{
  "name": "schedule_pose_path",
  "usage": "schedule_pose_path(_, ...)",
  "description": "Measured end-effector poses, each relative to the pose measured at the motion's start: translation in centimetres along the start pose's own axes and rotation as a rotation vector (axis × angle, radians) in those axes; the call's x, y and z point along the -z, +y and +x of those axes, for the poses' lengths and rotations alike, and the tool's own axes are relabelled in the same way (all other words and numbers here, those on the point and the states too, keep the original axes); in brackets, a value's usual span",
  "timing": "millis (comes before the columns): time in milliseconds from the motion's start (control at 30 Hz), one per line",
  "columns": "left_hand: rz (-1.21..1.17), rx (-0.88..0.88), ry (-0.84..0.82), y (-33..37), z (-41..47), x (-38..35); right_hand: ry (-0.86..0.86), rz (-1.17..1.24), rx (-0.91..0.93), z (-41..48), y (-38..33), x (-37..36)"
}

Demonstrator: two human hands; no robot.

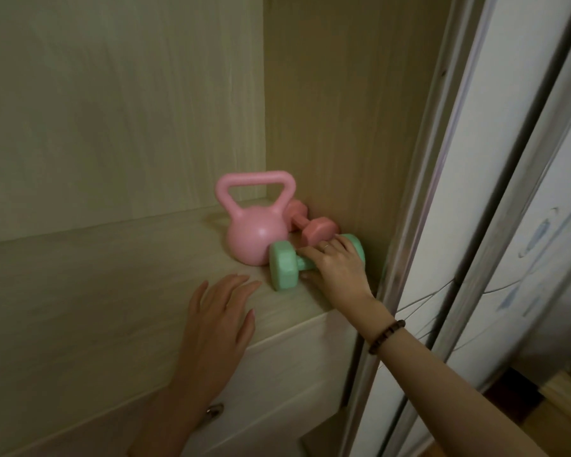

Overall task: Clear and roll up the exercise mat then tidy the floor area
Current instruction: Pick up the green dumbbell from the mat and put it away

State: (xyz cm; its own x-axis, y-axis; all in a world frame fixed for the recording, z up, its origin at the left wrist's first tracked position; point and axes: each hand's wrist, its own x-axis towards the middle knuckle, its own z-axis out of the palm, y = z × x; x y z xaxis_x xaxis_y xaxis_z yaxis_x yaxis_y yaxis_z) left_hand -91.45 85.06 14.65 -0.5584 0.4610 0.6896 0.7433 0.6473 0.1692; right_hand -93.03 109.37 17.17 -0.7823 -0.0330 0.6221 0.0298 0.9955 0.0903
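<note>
A mint-green dumbbell [284, 267] lies on a pale wooden shelf [112, 291] inside a wardrobe. My right hand [335, 270] grips its handle, fingers over the top and thumb beneath. Behind it stand a pink kettlebell [256, 232] and a pink dumbbell [314, 227], tucked into the shelf's back right corner. My left hand [220, 311] hovers flat over the shelf's front edge, fingers straight, holding nothing. No exercise mat is in view.
The wardrobe's side wall [343, 110] rises close on the right. A sliding door with a metal frame [442, 225] stands just beyond it. Below the shelf is a drawer front with a metal knob [215, 409]. Wooden floor [548, 420] shows at lower right.
</note>
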Motion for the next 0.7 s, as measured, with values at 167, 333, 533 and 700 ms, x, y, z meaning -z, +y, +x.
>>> schedule_pose_path(167,0.035,0.024,-0.03,-0.8,-1.3,0.9,0.04,0.103,-0.042,-1.0,-1.0,2.1)
schedule_pose_path(333,0.105,0.065,-0.029,-1.1,-3.1,2.0,0.188,0.247,0.001,-3.9,-3.1,4.1)
schedule_pose_path(533,0.184,0.228,-0.007,0.0,-5.9,3.8,0.146,0.469,0.195,-6.6,-5.3,5.7)
schedule_pose_path(700,0.278,0.408,0.018,1.7,-10.5,6.0,0.1,0.632,0.355,-7.7,-7.1,6.0)
